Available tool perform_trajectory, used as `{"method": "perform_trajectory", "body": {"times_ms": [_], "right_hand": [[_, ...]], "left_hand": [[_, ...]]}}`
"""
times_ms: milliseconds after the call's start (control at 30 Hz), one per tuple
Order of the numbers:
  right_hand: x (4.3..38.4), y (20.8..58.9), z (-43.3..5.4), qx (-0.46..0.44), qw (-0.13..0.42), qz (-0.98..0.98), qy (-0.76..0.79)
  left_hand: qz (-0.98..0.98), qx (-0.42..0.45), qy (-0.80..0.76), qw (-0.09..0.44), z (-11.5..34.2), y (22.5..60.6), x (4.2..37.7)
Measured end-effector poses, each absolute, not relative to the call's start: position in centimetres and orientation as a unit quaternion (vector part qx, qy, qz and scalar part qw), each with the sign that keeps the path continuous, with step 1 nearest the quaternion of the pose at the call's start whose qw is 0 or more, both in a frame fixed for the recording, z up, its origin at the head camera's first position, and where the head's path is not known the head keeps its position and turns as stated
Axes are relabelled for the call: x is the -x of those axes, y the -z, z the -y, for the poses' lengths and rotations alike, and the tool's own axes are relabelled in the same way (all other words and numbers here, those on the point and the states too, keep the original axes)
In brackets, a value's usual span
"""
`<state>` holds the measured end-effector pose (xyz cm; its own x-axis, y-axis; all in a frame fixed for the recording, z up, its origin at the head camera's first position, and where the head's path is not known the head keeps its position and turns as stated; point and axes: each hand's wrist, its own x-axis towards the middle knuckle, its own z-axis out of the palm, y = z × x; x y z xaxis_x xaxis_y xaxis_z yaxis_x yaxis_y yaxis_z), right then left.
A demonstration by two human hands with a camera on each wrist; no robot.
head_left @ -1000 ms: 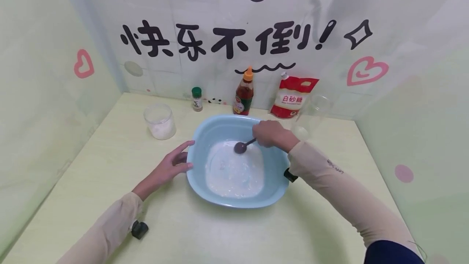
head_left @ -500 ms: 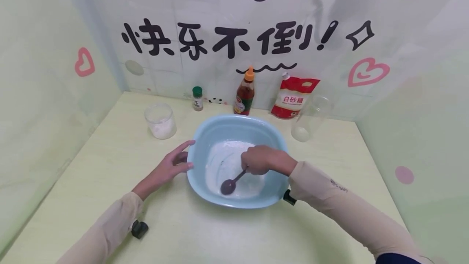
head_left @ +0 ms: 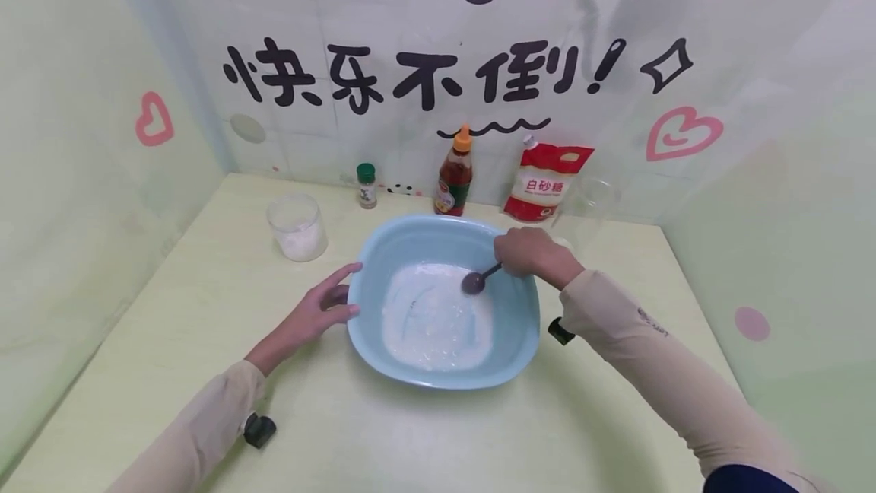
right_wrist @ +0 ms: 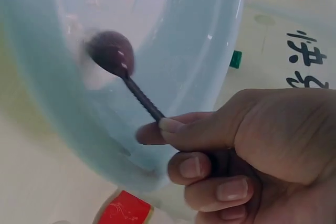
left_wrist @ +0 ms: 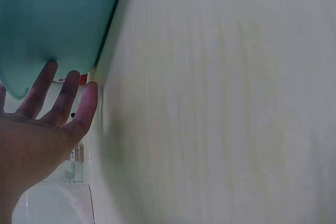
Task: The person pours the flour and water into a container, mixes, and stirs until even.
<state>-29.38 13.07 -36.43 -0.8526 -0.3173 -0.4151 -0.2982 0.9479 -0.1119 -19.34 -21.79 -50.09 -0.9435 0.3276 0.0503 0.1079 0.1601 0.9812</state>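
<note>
A light blue plastic basin (head_left: pixel 414 238) stands on the table, its floor covered with a wet white mixture (head_left: pixel 434 326). At the basin's left rim rests my left hand (head_left: pixel 308 322). The left wrist view has that hand's fingers (left_wrist: pixel 62 103) spread and nearly straight against the basin's outer wall (left_wrist: pixel 58 19). My right hand (head_left: pixel 530 251), over the right back rim, grips a dark brown spoon (head_left: pixel 474 283) by its handle. In the right wrist view, thumb and forefinger pinch the handle, other fingers curl around it, and the spoon's bowl (right_wrist: pixel 113 53) sits down at the white mixture.
A clear jar (head_left: pixel 297 230) of white powder stands left of the basin. Behind it are a green-capped shaker (head_left: pixel 366 187), an orange-capped sauce bottle (head_left: pixel 454 181) and a red-and-white sugar pouch (head_left: pixel 547 182). A clear glass (head_left: pixel 585 211) is partly behind my right hand.
My right hand swept the spoon toward the front of the basin, then back to the right rear, leaving streaks in the white mixture. My left hand has stayed at the rim.
</note>
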Motion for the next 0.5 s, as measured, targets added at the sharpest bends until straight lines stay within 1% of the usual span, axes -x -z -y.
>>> {"method": "perform_trajectory", "body": {"times_ms": [133, 300, 400, 500], "right_hand": [[30.2, 37.3, -11.2, 0.215, 0.177, -0.96, -0.02], [29.5, 38.0, -8.1, 0.278, 0.164, -0.946, -0.026], [28.2, 38.3, -6.6, 0.295, 0.179, -0.938, -0.001], [26.7, 38.5, -5.9, 0.304, 0.219, -0.927, 0.009]], "left_hand": [[-0.754, -0.141, -0.635, 0.091, 21.7, 50.2, 19.2], [-0.755, -0.139, -0.634, 0.088, 21.8, 50.2, 19.2], [-0.756, -0.137, -0.634, 0.082, 21.8, 50.2, 19.2], [-0.757, -0.145, -0.632, 0.082, 21.8, 50.1, 19.1]]}}
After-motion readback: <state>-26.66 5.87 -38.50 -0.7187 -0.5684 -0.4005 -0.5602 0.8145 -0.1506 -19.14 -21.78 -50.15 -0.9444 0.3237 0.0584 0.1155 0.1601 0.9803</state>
